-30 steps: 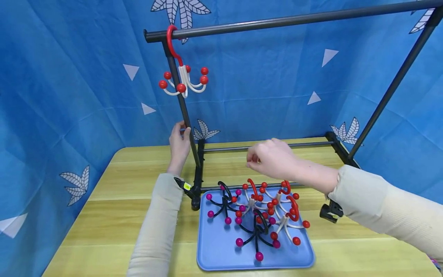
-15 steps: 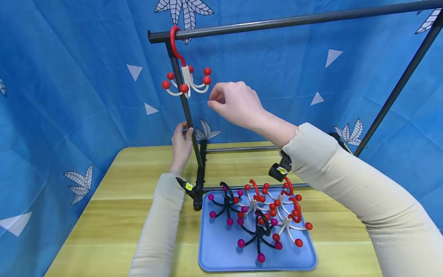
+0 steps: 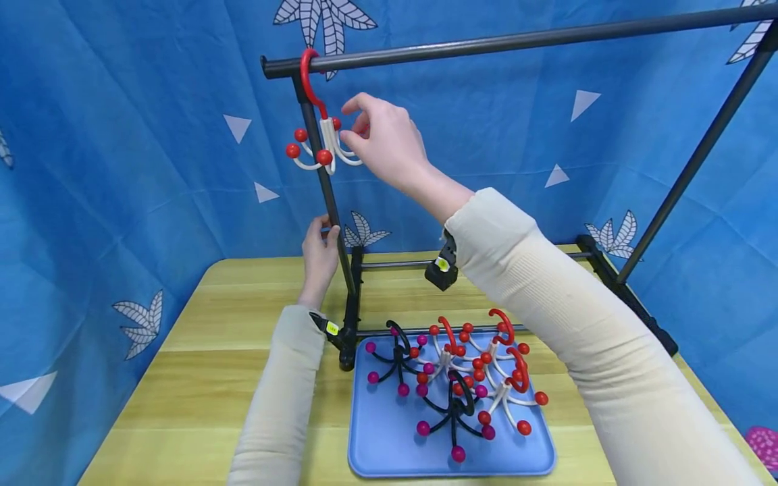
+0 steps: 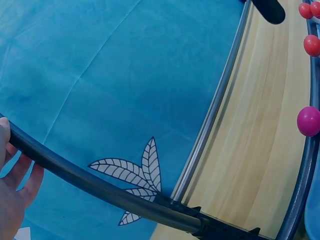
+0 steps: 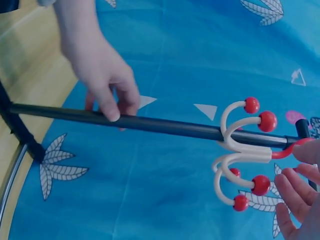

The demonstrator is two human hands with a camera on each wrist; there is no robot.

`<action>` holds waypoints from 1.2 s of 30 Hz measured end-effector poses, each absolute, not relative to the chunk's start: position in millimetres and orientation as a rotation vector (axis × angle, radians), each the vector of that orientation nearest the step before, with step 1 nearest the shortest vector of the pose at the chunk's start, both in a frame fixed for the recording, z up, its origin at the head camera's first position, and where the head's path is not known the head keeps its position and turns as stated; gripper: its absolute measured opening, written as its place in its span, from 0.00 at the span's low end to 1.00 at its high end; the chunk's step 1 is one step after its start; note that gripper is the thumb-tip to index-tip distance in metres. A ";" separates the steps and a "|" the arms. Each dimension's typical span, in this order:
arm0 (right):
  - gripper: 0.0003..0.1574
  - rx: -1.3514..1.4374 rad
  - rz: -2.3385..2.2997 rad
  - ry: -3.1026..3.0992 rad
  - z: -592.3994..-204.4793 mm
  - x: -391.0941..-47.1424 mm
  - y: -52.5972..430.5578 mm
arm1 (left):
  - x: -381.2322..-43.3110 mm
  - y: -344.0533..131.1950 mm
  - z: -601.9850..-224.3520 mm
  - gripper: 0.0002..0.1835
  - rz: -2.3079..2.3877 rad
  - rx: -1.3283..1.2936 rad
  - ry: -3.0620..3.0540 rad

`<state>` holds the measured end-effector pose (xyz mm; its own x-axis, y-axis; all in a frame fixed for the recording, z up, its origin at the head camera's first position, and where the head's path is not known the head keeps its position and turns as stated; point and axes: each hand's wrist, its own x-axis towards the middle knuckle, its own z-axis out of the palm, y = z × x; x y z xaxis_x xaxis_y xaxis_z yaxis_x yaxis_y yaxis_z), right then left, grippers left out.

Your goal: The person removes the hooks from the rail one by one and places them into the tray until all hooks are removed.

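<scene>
A white multi-arm hook hanger with red ball tips hangs by its red hook near the left end of the rack's black top bar. My right hand is right beside it, hiding its right-hand arms in the head view. In the right wrist view, thumb and fingers lie spread apart around the red hook, without a clear grip. Lower down, my left hand holds the rack's left upright pole, thumb on one side and fingers on the other.
On the wooden table, a blue tray carries black hangers with magenta balls and white hangers with red balls. The rack's lower bars run behind the tray. Blue patterned cloth hangs behind.
My right hand has risen from above the tray, moving up and left to the hanging hanger. My left hand stays on the pole.
</scene>
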<state>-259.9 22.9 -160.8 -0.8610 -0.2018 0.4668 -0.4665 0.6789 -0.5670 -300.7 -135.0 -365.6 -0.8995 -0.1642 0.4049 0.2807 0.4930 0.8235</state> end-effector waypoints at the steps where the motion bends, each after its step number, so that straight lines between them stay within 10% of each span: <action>1: 0.23 0.529 1.021 -2.515 -158.7 -261.1 19.5 | -300.8 -136.0 -365.0 0.20 -1.389 -0.089 -2.308; 36: 0.14 0.456 1.352 -2.418 -127.6 -279.3 -10.5 | -295.9 -128.0 -367.4 0.18 -1.420 -0.166 -2.275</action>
